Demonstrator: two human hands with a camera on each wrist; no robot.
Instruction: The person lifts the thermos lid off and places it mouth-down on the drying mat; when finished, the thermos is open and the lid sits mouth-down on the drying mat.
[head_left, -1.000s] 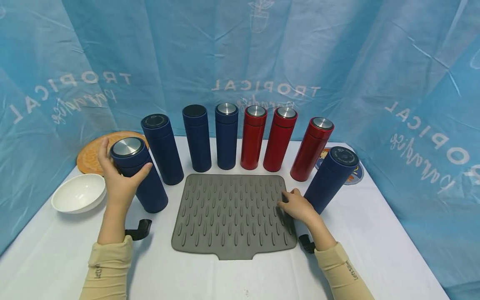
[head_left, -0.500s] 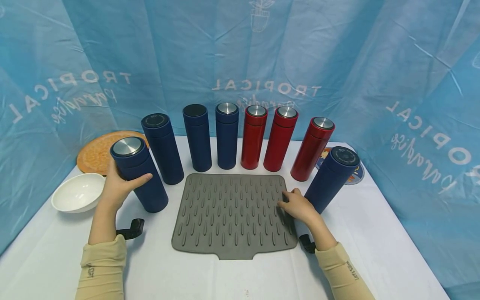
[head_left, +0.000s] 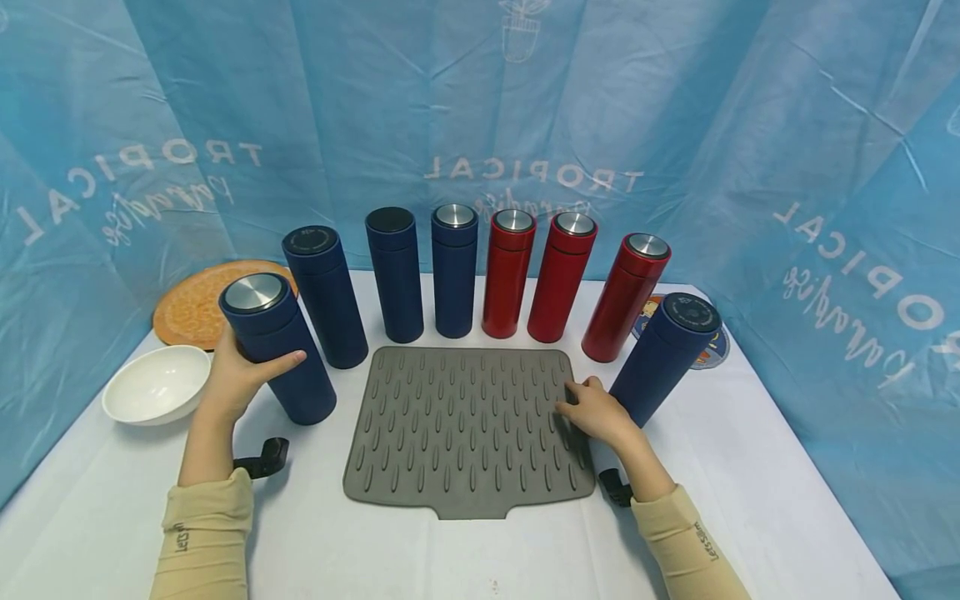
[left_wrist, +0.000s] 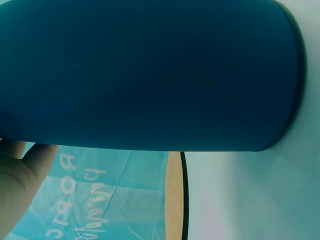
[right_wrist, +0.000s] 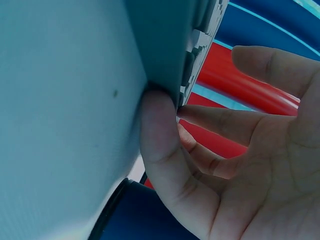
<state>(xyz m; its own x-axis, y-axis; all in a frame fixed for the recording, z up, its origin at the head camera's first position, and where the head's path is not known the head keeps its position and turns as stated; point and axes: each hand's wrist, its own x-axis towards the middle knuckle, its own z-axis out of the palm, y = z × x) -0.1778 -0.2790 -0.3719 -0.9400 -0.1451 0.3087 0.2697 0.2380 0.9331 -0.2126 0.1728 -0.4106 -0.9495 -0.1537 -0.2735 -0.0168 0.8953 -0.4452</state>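
Observation:
My left hand grips a navy insulated flask with a silver lid, its thumb across the front and its fingers behind. The flask stands upright on the table and fills most of the left wrist view. At the right edge of a grey ridged silicone mat, my right hand pinches the rim. In the right wrist view the thumb lies against the mat's edge, with fingertips on the opposite side. A navy flask with a dark lid stands just beyond the right hand.
Several navy flasks and red flasks form an arc behind the mat. A white bowl and a round orange-brown board are at the left. Behind the right-hand flasks lies a round patterned mat. A blue curtain encloses the table.
The left hand has slid lower on the navy flask, and its fingers have gone from standing beside the lid to behind the body. The right hand has stayed at the mat's edge.

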